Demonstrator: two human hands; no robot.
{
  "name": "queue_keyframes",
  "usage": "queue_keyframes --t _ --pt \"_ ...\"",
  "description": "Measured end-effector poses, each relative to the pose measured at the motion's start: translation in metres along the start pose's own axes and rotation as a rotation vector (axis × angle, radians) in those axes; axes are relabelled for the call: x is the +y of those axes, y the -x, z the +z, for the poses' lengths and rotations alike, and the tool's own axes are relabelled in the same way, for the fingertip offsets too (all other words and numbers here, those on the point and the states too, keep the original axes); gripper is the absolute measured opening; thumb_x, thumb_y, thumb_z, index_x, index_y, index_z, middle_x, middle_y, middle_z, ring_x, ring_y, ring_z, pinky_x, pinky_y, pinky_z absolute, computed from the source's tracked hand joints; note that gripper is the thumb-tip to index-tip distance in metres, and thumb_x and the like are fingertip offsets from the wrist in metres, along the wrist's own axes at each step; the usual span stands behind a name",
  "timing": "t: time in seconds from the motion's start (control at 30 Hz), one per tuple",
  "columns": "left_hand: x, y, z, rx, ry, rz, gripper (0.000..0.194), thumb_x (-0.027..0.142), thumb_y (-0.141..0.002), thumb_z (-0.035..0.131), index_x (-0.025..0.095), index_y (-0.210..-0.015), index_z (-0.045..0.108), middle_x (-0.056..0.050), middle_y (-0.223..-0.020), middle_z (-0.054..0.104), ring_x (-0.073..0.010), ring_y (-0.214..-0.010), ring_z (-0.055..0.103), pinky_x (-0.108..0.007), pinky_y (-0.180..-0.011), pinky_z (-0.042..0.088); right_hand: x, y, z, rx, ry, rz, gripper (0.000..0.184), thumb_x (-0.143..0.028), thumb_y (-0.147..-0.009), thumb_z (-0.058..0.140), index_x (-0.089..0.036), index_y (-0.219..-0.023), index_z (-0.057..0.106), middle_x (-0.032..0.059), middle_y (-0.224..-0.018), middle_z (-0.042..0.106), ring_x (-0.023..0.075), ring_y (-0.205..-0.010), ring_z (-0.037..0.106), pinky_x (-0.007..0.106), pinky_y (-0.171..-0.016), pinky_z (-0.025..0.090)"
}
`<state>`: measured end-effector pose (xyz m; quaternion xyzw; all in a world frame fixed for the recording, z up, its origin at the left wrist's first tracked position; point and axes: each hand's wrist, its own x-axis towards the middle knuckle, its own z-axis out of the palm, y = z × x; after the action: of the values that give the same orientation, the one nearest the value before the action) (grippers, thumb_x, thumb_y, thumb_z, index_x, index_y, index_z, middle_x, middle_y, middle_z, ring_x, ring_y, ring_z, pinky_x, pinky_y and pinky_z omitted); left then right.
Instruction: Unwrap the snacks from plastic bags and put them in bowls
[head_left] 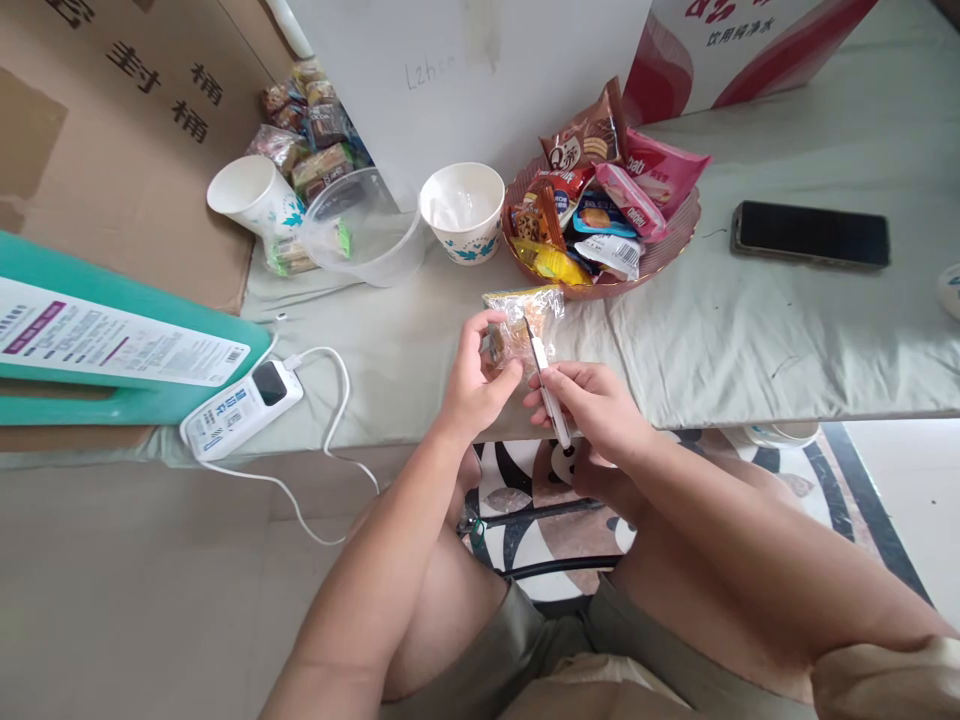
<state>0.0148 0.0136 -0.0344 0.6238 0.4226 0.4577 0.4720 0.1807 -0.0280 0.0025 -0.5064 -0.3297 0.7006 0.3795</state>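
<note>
My left hand [480, 375] holds a clear-wrapped snack packet [551, 312] between thumb and fingers, just above the cloth. A yellowish piece shows through the wrapper. My right hand [589, 400] grips a slim white utility knife [553, 400], its dark, narrow blade pointing up and away and lying over the wrapper. Whether the tip has pierced the plastic, I cannot tell. Behind the packet is a pinkish glass bowl [686, 235] heaped with wrapped snacks [600, 200]. A paper cup [469, 240] with blue leaf prints stands left of the bowl.
Left are a clear plastic tub [390, 255], a tilted paper cup [244, 190], a pile of wrapped snacks [319, 130], a green jug [135, 330] and a white power strip [244, 410] with its cable. A phone [810, 235] lies right. Boxes [480, 90] stand behind.
</note>
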Motion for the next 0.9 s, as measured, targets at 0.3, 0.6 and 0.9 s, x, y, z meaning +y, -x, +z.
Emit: queue_keyframes --t 0.3,0.6,0.9 --pt "0.003 -0.001 -0.004 0.151 0.178 -0.045 0.053 0.046 -0.086 0.077 0.036 -0.13 0.047 -0.005 -0.124 0.063 -0.0187 -0.104 0.069 -0.033 -0.089 0.059 0.004 0.001 0.003 -0.031 0.202 0.044 0.037 -0.053 -0.084 0.07 -0.016 -0.08 0.068 0.0073 -0.081 0.074 0.0132 -0.063 0.067 0.023 -0.054 0.051" --pt "0.007 -0.016 -0.032 0.446 0.433 -0.065 0.065 0.051 -0.072 0.088 0.039 -0.121 0.047 0.0 -0.111 0.065 -0.0184 -0.101 0.067 -0.031 -0.08 0.055 -0.005 0.0 -0.007 -0.173 0.682 -0.072 0.037 -0.045 -0.096 0.051 -0.017 -0.079 0.068 0.0039 -0.069 0.068 0.0139 -0.059 0.06 0.026 -0.057 0.044" --pt "0.008 -0.004 -0.024 0.436 0.163 -0.218 0.059 0.045 -0.072 0.088 0.029 -0.107 0.043 0.002 -0.101 0.057 -0.0095 -0.078 0.061 -0.025 -0.075 0.051 -0.013 -0.015 -0.057 0.301 1.409 -0.384 0.035 -0.039 -0.1 0.05 -0.024 -0.113 0.079 0.0107 -0.11 0.065 0.02 -0.08 0.058 0.032 -0.059 0.032"
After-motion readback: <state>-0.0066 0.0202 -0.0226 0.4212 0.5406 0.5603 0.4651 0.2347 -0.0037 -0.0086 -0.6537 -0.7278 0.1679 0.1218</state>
